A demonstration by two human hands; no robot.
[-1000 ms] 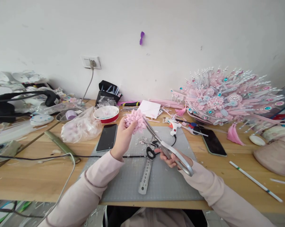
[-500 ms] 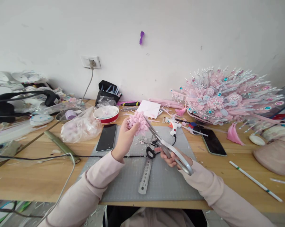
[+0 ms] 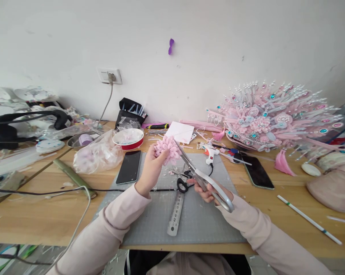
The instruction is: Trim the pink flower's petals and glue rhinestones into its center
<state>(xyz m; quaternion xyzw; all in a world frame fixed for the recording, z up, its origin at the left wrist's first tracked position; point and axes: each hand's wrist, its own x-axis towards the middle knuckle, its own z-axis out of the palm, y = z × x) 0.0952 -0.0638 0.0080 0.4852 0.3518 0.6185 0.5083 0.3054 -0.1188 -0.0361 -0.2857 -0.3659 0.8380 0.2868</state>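
My left hand [image 3: 150, 168] is closed round a pink layered fabric flower [image 3: 168, 148], held up above the grey cutting mat [image 3: 195, 217]. My right hand [image 3: 209, 193] grips large silver scissors [image 3: 202, 178], whose blades point up and left with their tips at the flower's right edge. A steel ruler [image 3: 176, 208] lies on the mat below my hands, and small black-handled scissors [image 3: 183, 182] rest just behind the big ones.
A black phone [image 3: 129, 165] lies left of the mat, another phone [image 3: 257, 171] on the right. A white glue gun [image 3: 210, 153], a red-rimmed bowl [image 3: 128, 138], a plastic bag [image 3: 98, 154] and a large pink jewelled headpiece [image 3: 271, 118] stand behind. Cables [image 3: 60, 190] cross the left side.
The flower and my left hand have dropped slightly and moved a little right, closer to the scissor blades. My right hand has barely moved.
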